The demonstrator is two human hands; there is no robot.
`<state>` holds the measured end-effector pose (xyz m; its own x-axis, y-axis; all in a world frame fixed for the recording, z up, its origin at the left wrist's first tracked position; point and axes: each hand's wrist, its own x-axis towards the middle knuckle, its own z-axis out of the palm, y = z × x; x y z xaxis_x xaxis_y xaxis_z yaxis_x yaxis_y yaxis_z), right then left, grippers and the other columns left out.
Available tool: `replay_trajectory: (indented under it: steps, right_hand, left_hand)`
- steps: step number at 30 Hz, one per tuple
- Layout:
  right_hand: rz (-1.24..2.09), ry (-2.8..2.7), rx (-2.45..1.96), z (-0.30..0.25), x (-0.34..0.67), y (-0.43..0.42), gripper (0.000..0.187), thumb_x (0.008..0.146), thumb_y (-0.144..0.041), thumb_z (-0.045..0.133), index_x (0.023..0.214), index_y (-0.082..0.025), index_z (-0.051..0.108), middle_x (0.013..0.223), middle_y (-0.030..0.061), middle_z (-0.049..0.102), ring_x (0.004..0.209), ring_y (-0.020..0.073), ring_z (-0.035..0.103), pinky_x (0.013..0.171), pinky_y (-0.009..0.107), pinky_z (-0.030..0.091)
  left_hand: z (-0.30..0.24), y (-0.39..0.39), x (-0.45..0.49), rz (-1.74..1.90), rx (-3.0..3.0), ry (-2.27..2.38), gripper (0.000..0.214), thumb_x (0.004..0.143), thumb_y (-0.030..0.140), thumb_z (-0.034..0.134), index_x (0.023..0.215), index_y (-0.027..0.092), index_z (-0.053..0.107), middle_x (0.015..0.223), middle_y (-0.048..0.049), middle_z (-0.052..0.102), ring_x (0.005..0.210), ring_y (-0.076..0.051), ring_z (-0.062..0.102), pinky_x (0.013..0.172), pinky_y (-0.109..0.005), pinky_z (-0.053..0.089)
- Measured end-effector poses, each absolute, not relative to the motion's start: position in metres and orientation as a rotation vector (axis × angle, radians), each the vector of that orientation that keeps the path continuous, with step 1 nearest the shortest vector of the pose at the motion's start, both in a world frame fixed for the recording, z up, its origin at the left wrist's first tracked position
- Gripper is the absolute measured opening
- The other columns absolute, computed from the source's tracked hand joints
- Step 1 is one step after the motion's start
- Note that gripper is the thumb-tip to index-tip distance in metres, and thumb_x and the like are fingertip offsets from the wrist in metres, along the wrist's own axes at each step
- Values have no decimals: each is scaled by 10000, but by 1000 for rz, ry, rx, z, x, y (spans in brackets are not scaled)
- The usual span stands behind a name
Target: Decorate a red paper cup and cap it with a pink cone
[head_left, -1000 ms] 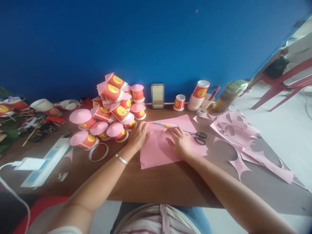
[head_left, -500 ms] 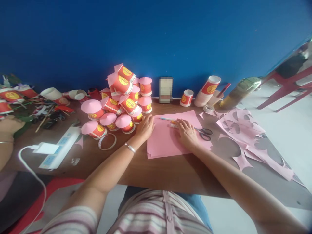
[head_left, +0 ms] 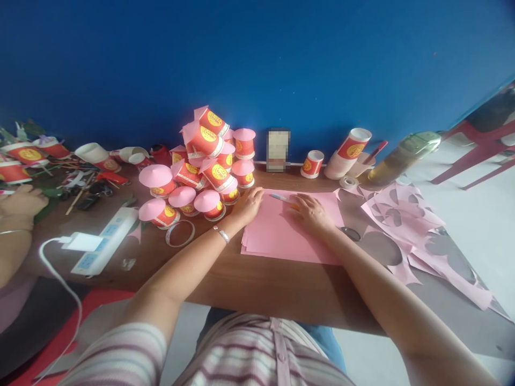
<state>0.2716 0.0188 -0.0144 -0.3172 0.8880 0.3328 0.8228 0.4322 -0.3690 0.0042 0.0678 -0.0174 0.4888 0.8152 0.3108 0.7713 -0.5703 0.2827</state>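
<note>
Pink paper sheets (head_left: 277, 241) lie in a loose stack on the brown table in front of me. My left hand (head_left: 249, 206) rests at the stack's upper left edge, fingers stretched out, holding nothing. Flat on the right part of the stack lies my right hand (head_left: 313, 214), its fingers apart. A light blue and orange pen (head_left: 278, 197) runs under its fingertips, with one end covered. Beside the right wrist, one black handle loop of the scissors (head_left: 351, 234) shows; the rest is hidden beneath my hand and forearm.
Red paper cups with pink cone tops (head_left: 207, 201) are piled left of the paper. Pink offcuts (head_left: 406, 220), a tape roll (head_left: 348, 183) and a bottle (head_left: 404, 155) are at right. A power strip (head_left: 107, 241) and another person's hand (head_left: 24, 206) are at left.
My right hand has slid over the scissors, hiding more of them. The paper stack has turned slightly, and the whole view has shifted a little.
</note>
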Motion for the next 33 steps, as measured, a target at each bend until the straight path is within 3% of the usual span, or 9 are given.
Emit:
replay_trajectory:
  steps: [9, 17, 23, 33]
  right_hand:
    - [-38, -2334, -1361, -12, 273, 29, 419, 1005, -319, 553, 1391, -177, 638, 1379, 148, 709, 1260, 307, 667, 1076, 479, 550]
    - [-82, -2335, -1334, -16, 274, 35, 397, 1019, -300, 530, 1373, -156, 641, 1350, 153, 719, 1227, 299, 654, 1043, 449, 542]
    - [-198, -2380, -1318, -19, 276, 31, 362, 1034, -192, 444, 1316, -140, 665, 1106, 141, 753, 980, 267, 643, 816, 386, 535]
    - [-283, -2492, -1343, -18, 277, 31, 440, 990, -156, 453, 1413, -103, 564, 1004, 139, 685, 909, 260, 588, 656, 341, 445]
  left_hand:
    - [-21, 79, 7, 623, 2728, 1398, 349, 1071, 203, 388, 1319, 115, 619, 1334, -175, 679, 1259, -278, 649, 1084, -461, 555]
    - [-20, 83, 7, 617, 2722, 1373, 393, 1019, 84, 393, 1333, 111, 628, 1357, -173, 669, 1290, -274, 632, 1111, -447, 543]
    - [-15, 81, 2, 686, 2737, 1352, 432, 990, 43, 375, 1325, 98, 640, 1361, -171, 670, 1290, -274, 632, 1149, -449, 518]
    - [-7, 72, 4, 892, 2721, 1286, 367, 1038, 155, 405, 1337, 103, 612, 1366, -175, 663, 1296, -283, 616, 1144, -487, 512]
